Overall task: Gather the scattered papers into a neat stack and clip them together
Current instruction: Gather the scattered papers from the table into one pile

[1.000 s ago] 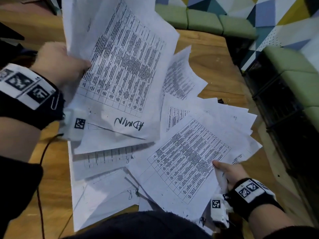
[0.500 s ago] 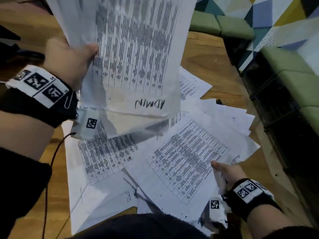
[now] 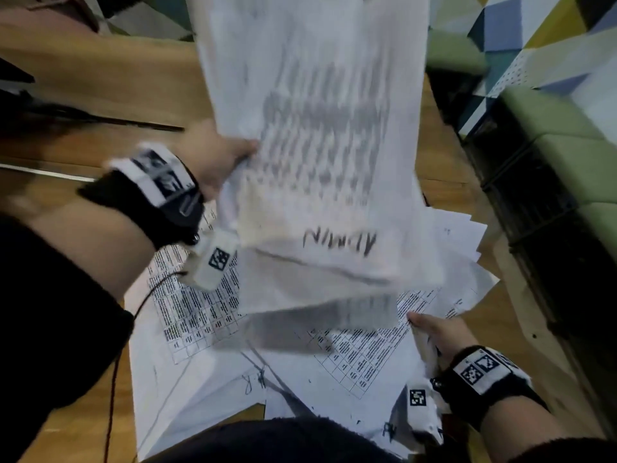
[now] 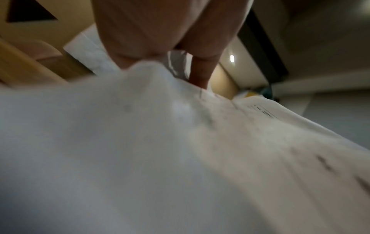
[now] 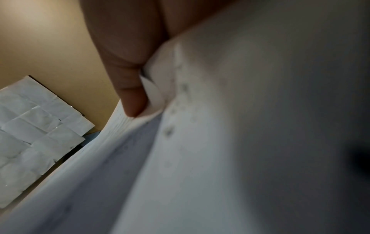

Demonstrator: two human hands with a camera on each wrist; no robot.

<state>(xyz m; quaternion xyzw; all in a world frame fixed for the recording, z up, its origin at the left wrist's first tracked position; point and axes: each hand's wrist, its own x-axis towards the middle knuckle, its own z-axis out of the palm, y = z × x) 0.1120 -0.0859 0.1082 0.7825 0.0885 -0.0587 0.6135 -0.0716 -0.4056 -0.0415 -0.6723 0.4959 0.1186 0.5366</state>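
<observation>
Lifted sheaf (image 3: 320,135): thin matt white paper, limp, creased where the left hand (image 3: 213,155) grips its edge; grey print blurred, black marker lettering below the grip.

Loose sheets (image 3: 207,389) under the sheaf: same matt paper, printed tables, pen scrawl. Corner pinched by right hand (image 3: 440,332) is buckled.

Table (image 3: 100,71): warm wood, smooth, low sheen.

Wrist bands (image 3: 480,382): black fuzzy cloth, white printed tags.

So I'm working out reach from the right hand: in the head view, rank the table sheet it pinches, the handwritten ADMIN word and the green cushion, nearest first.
From the right hand:
1. Table sheet, pinched at its right edge.
2. ADMIN word, on the lifted bundle, up-left.
3. Green cushion, far end, beyond the table.
</observation>
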